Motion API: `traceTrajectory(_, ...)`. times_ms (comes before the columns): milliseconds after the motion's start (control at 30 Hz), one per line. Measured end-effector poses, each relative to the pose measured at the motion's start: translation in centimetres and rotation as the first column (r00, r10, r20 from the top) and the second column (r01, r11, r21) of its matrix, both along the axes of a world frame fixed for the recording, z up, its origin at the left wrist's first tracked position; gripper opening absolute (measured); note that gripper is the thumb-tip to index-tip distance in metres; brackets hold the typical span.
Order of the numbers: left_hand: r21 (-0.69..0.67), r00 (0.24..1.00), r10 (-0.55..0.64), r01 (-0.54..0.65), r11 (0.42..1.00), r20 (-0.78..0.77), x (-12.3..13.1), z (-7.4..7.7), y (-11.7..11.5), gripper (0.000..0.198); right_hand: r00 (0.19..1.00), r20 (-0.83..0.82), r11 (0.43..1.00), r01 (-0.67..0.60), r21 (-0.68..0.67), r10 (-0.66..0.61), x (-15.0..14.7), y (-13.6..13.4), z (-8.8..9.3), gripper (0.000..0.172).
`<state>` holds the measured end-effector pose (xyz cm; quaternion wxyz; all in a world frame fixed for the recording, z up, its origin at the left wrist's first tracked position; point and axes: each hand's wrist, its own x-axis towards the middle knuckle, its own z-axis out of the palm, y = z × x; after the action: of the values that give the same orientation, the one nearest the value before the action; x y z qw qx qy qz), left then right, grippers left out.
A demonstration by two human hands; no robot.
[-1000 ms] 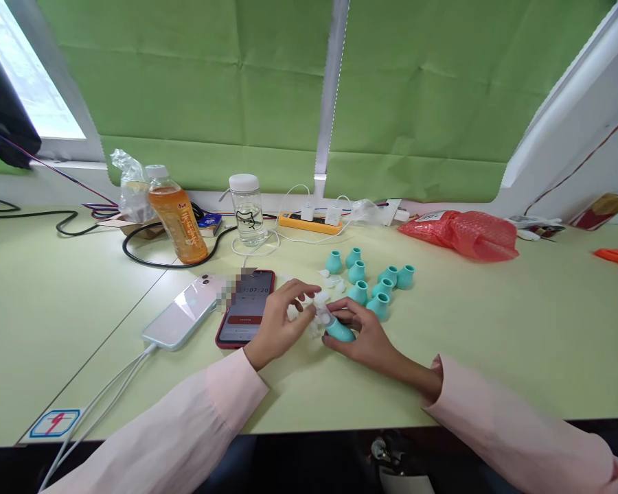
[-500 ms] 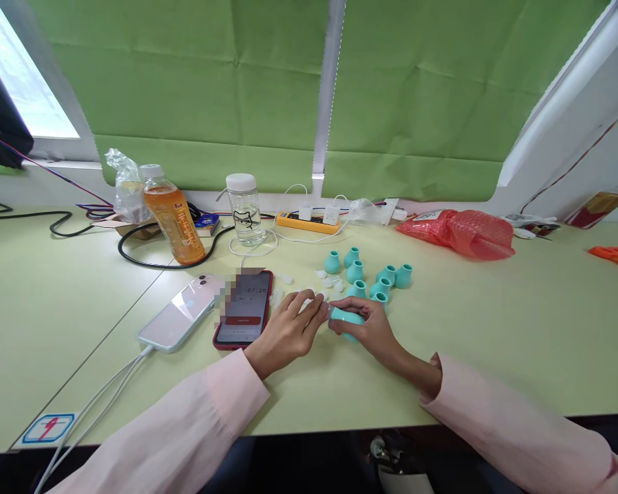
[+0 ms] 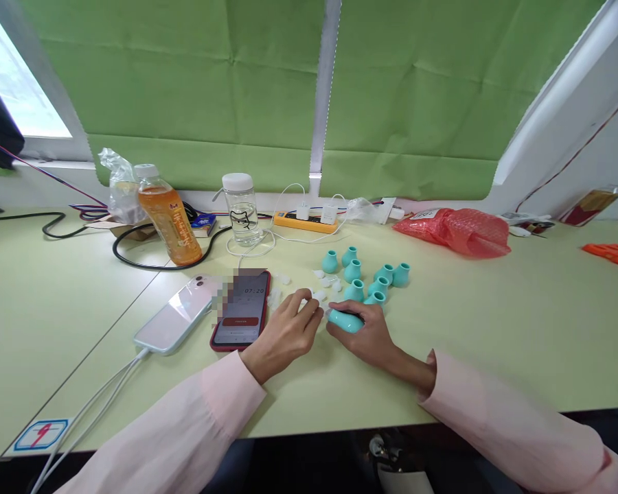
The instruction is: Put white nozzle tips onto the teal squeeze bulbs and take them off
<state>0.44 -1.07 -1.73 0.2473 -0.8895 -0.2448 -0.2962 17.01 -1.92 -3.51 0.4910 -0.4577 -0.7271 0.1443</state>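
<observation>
My right hand (image 3: pixel 368 336) is closed around a teal rubber bulb (image 3: pixel 346 320), which lies on its side in the grip with its mouth to the left. At that mouth shows a small translucent piece (image 3: pixel 326 311), partly covered by fingers. My left hand (image 3: pixel 288 326) meets it from the left, thumb and fingers pinched together on the piece. How far the piece sits inside the bulb cannot be made out. Just behind my hands stand several more teal bulbs (image 3: pixel 354 290), mouths up. Small translucent pieces (image 3: pixel 331 281) lie loose to their left.
A red-cased phone (image 3: pixel 242 309) and a pale phone (image 3: pixel 172 314) with cables lie to the left. Farther back are a drink bottle (image 3: pixel 169 223), a water bottle (image 3: pixel 242 213), a yellow power strip (image 3: pixel 303 224) and a red plastic bag (image 3: pixel 453 233).
The bulb in my right hand has tilted slightly, showing more of its rounded side. My left fingers remain close to its mouth. The whole view has shifted a little.
</observation>
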Motion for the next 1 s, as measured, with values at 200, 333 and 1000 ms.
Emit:
traceTrajectory(200,0.166,0.988,0.140,-0.128,0.978,-0.065,0.7,-0.3,-0.8,0.018,0.996,0.079,0.995,0.022,0.102,-0.030,-0.1,-0.3,-0.1,0.019)
traceTrajectory(333,0.137,0.981,0.155,-0.139,0.981,-0.116,0.7,-0.2,-0.8,0.017,0.997,0.075,0.999,0.014,0.053,-0.018,-0.1,-0.3,0.0,0.020)
traceTrajectory(1000,-0.210,0.986,0.015,0.020,0.978,0.164,0.2,-0.5,0.4,0.025,0.873,-0.487,0.837,-0.292,-0.464,0.035,-0.7,0.0,1.2,0.019)
